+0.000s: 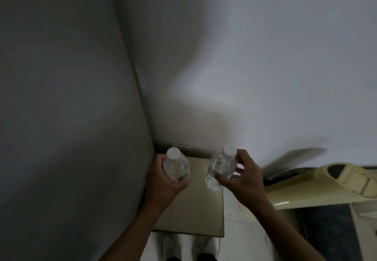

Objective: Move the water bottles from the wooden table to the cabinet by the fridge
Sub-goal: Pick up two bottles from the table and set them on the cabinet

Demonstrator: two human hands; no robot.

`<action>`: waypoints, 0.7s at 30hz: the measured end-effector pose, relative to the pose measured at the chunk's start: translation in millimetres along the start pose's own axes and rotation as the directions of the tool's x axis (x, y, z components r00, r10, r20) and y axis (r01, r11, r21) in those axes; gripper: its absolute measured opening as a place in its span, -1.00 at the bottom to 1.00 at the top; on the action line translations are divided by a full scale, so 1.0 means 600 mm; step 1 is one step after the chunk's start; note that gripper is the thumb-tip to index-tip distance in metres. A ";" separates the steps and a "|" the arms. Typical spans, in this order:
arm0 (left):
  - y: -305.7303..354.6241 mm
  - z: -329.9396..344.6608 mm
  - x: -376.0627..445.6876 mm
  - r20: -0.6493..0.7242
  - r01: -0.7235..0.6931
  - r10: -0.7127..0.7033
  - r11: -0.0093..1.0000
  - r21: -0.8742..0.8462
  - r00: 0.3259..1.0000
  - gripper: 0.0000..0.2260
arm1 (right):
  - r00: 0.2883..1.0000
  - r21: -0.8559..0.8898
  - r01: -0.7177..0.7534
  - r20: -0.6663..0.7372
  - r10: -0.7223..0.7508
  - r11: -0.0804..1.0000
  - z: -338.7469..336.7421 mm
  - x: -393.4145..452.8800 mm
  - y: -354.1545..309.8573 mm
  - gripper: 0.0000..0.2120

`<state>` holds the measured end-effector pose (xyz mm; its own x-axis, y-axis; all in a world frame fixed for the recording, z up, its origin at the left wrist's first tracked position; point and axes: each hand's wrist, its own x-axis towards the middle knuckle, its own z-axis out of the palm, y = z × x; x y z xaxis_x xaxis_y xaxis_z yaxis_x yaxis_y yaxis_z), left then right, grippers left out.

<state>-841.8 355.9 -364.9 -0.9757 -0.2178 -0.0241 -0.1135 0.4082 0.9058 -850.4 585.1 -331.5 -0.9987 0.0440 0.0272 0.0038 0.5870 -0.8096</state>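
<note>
Two clear plastic water bottles with white caps are held over a small beige cabinet top (195, 218). My left hand (163, 181) grips the left bottle (176, 166) around its body, close to the grey fridge side (71, 117). The right bottle (221, 167) is tilted slightly, and my right hand (242, 177) holds it from the right with fingers wrapped around its upper body. Whether either bottle's base touches the cabinet top cannot be made out.
A white wall (244, 56) rises behind the cabinet. To the right lies a cream plastic object (336, 185) with a fan-like blade above it. White floor tiles (240, 246) and my shoes (169, 246) show below the cabinet's front edge.
</note>
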 end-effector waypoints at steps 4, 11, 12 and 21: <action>-0.032 0.008 0.013 -0.017 0.043 -0.042 0.998 0.036 0.999 -0.41 | 0.999 0.009 -0.015 0.035 0.014 1.000 0.024 0.022 0.027 -0.37; -0.119 0.029 0.039 -0.005 0.099 -0.099 0.988 0.117 0.995 -0.41 | 0.997 0.027 -0.060 0.043 0.059 0.998 0.076 0.043 0.084 -0.41; -0.134 0.034 0.046 -0.004 0.096 -0.096 0.986 0.135 0.995 -0.41 | 0.997 0.019 -0.060 0.047 0.059 0.998 0.087 0.045 0.094 -0.41; -0.284 0.101 0.134 -0.052 0.019 -0.010 0.986 0.166 0.999 -0.41 | 0.995 -0.027 -0.078 0.063 0.080 0.997 0.208 0.071 0.225 -0.38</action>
<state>-912.3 322.7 -546.5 -0.9634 -0.2679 -0.0111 -0.1612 0.5458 0.8223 -898.8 565.6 -512.8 -0.9965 0.0392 -0.0745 0.0830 0.6038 -0.7928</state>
